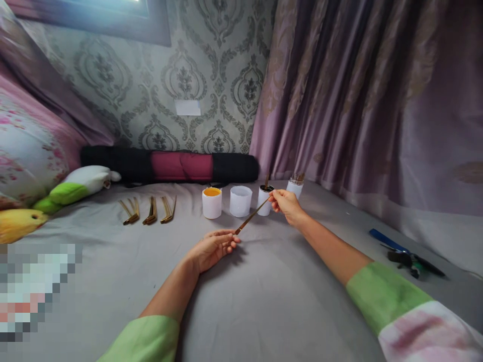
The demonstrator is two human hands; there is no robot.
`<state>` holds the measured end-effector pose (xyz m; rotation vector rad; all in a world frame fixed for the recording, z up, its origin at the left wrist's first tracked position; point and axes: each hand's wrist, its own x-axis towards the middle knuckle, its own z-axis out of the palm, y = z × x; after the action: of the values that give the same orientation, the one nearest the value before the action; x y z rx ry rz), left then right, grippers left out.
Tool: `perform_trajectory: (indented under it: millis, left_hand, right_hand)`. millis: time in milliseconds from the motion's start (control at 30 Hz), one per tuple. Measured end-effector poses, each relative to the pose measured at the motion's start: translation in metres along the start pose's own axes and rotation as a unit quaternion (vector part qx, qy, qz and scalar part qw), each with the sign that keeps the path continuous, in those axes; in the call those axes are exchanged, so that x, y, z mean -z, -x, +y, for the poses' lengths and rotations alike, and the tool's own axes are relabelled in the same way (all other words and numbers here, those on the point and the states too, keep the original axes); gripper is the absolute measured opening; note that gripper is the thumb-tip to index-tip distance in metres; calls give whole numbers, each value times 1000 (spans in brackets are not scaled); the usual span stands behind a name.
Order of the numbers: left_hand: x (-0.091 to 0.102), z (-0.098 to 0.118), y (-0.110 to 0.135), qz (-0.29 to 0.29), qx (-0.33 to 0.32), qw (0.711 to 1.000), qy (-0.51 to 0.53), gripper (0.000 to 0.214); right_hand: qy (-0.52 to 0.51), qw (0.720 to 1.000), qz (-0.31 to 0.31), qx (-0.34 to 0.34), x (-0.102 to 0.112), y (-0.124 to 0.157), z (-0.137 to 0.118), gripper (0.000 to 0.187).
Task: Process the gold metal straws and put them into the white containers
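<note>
A thin brown stick that looks like a paintbrush (252, 216) slants between my two hands above the grey sheet. My right hand (286, 203) pinches its upper end, in front of a white cup with a dark inside (264, 207) that has a stick standing in it. At the lower, darker end, the thumb and fingers of my left hand (217, 247) close on the brush. Left of that cup stand a whitish cup (240, 202) and a white cup with orange-yellow contents (212, 203). Another white container (295, 187), with several thin sticks, is partly behind my right hand.
Three small bundles of similar sticks lie at the left: one bundle (130, 213), a middle bundle (151, 213) and a third bundle (168, 211). A black and maroon roll (181, 167) lines the wall. Plush toys (81, 186) lie far left; a blue strip (388, 240) and dark tools lie right.
</note>
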<state>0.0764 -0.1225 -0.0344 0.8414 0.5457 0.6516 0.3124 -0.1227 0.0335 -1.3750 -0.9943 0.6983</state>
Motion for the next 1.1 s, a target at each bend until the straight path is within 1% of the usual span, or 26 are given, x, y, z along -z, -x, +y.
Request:
perform_trajectory:
  millis: [67,200,333,500,700,867,967,1100]
  left_hand:
    - [1,2,0,7,0,1000,16,21]
    - [6,6,-1,43,1,998,54,18]
    - [11,7,-4,75,1,993,96,17]
    - [18,9,-4,83,-2,986,144,15]
    - [18,10,-4,84,-2,984,157,15]
    - [17,11,-5,81,-1,984,161,15]
    - [18,11,-5,80,-3,984,160,15]
    - [18,11,-4,80,-3,984,159,15]
  right_hand:
    - [6,1000,9,6,6,-3,-7,16]
    - [12,999,33,18,20,-11,-26,16]
    - [29,996,77,31,33,-22,-46,16]
    - [50,991,110,62,45,-37,-65,17]
    - [75,983,153,73,52,-49,-80,19]
    - [95,972,191,97,54,-61,-93,19]
    - [123,963,207,118,54,-70,-96,21]
    - [177,948,218,152,53,-79,-94,22]
